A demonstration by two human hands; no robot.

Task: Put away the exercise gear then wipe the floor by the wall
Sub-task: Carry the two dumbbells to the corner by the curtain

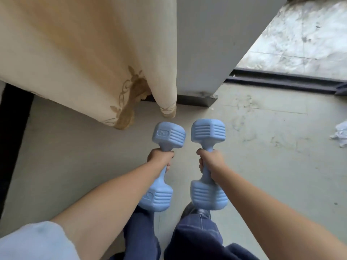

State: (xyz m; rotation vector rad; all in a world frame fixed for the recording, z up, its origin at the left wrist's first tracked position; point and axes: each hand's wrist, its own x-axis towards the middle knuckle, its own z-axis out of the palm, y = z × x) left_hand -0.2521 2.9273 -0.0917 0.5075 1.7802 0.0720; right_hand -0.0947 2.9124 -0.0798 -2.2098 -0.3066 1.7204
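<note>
Left hand (161, 158): fingers curled round the handle of the left blue dumbbell (163, 164), held lengthwise, far head toward the wall.
Right hand (210, 160): grips the handle of the right blue dumbbell (208, 162), held parallel and just beside the first, apart from it.
Cream curtain (78, 53): embroidered hem, hanging at upper left, lower corner near the dumbbell heads.
Grey wall (210, 44): dark skirting at its foot.
Grey floor (262, 156): scuffed, marked.
Dark door track (285, 79): upper right, mottled paving beyond.
White crumpled cloth (341, 135): on the floor at the right edge.
Blue jeans (197, 235) and dark shoe (195, 210): below the dumbbells.
</note>
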